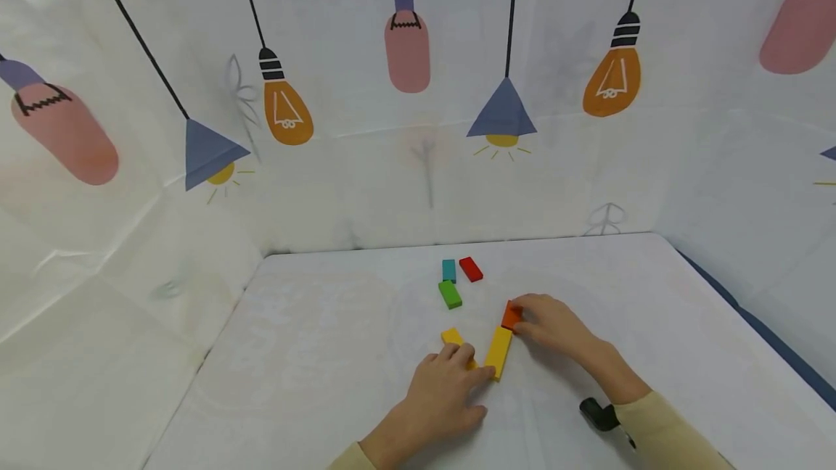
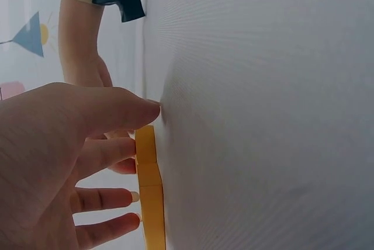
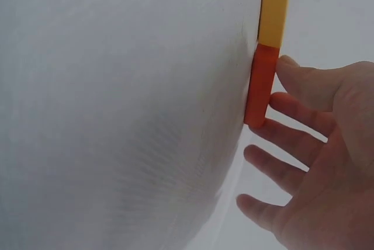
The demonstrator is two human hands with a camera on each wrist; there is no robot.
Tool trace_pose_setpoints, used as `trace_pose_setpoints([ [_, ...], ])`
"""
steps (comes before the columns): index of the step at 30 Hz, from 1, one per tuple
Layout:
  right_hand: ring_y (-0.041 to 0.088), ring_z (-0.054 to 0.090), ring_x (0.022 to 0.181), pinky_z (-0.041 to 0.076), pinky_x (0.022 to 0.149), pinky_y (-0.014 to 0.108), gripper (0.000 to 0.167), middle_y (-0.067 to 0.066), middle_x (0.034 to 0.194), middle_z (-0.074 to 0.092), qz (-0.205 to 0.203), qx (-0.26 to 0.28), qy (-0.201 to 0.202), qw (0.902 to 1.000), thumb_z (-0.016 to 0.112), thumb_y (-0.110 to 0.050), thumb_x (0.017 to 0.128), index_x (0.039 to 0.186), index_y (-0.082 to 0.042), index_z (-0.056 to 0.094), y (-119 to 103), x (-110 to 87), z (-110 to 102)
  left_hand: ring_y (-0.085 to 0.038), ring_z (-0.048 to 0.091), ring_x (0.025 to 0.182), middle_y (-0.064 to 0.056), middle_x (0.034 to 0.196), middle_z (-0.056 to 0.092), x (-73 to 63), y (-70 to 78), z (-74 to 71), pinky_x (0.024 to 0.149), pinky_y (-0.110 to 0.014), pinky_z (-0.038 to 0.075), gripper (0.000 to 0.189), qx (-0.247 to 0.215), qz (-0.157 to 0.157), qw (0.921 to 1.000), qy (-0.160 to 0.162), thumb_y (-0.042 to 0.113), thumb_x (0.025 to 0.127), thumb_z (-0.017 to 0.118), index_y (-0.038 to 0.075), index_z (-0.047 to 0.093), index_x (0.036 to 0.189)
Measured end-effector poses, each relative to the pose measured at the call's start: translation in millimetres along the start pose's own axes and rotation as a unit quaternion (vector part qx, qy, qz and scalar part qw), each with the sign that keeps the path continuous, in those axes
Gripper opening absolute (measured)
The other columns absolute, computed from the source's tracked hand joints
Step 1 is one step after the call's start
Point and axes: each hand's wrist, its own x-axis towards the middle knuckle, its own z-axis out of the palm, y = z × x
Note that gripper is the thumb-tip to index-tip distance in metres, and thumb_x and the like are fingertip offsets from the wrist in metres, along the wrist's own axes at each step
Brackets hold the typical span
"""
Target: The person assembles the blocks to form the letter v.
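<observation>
On the white table, an orange block [image 1: 511,315] lies end to end with a yellow block [image 1: 499,352]. My right hand [image 1: 555,326] pinches the orange block, thumb near its joint with the yellow one and fingers toward its far end. A second yellow block [image 1: 451,336] slants toward the near end of the first, partly hidden under my left hand [image 1: 443,396]. The left fingers extend over both yellow blocks, the index fingertip at the first one's near end. In the left wrist view, the fingertips touch the yellow blocks [image 2: 153,215] while the thumb stands apart.
Farther back on the table [image 1: 313,325] lie a green block [image 1: 450,294], a teal block [image 1: 448,270] touching its far end, and a red block [image 1: 471,269] to their right. A dark device [image 1: 599,414] is at the right wrist. A lamp-patterned sheet [image 1: 366,187] hangs behind the table.
</observation>
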Motion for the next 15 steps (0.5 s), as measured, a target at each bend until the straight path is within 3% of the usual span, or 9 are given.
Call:
trace_pose_setpoints([
  [8, 0.032, 0.061, 0.114, 0.048, 0.101, 0.053, 0.036, 0.010, 0.121, 0.069, 0.019, -0.003, -0.003, 0.9998, 0.072, -0.017, 0.088, 0.123, -0.007, 0.066, -2.4, 1.7, 3.0, -0.014, 0.049, 0.110, 0.008, 0.124, 0.055, -0.2, -0.2, 1.3, 0.087, -0.039, 0.054, 0.047, -0.006, -0.009, 0.9999, -0.007, 0.055, 0.085, 0.069, 0.049, 0.058, 0.131],
  [15, 0.030, 0.063, 0.112, 0.050, 0.100, 0.052, 0.036, 0.008, 0.120, 0.070, 0.012, -0.005, 0.003, 0.9999, 0.073, -0.018, 0.088, 0.122, -0.008, 0.067, -2.5, 3.3, 4.0, -0.016, 0.050, 0.112, 0.007, 0.126, 0.055, 1.0, -0.2, 0.5, 0.090, -0.042, 0.054, 0.047, -0.006, -0.009, 0.9999, -0.008, 0.055, 0.086, 0.069, 0.048, 0.058, 0.132],
])
